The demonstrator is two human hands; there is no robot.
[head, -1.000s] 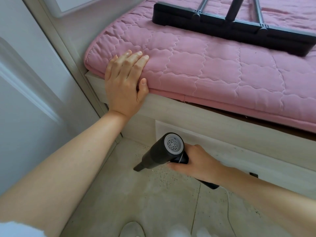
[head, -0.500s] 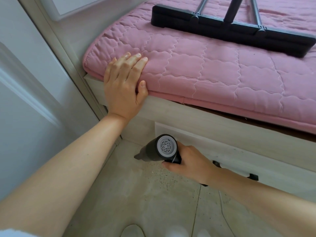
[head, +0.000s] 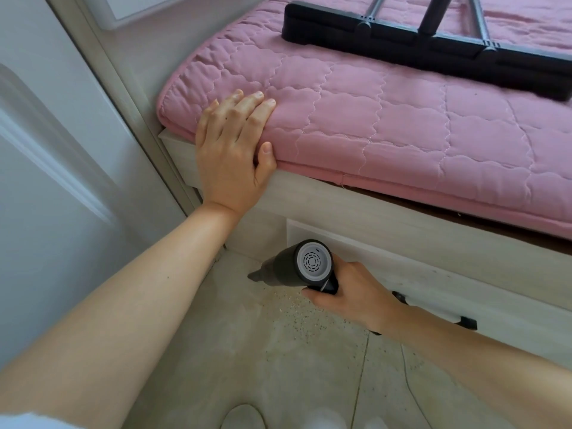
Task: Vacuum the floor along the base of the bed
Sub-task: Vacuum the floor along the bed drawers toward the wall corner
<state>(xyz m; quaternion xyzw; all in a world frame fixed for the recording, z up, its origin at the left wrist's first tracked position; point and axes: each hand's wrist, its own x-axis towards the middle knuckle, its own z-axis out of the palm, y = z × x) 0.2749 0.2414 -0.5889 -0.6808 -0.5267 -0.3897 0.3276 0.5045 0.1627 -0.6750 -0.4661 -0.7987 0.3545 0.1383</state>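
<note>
Pink quilted mattress pad (head: 387, 125) carries our left hand (head: 230, 150), lying flat with straight fingers on its corner edge. Below, our right hand (head: 353, 297) grips a dark handheld vacuum (head: 297, 267), grey vented rear cap facing us, nozzle low over speckled floor (head: 278, 351) beside the pale bed base (head: 402, 243).

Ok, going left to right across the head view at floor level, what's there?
Door → vacuum → right hand → drawer handle.
</note>
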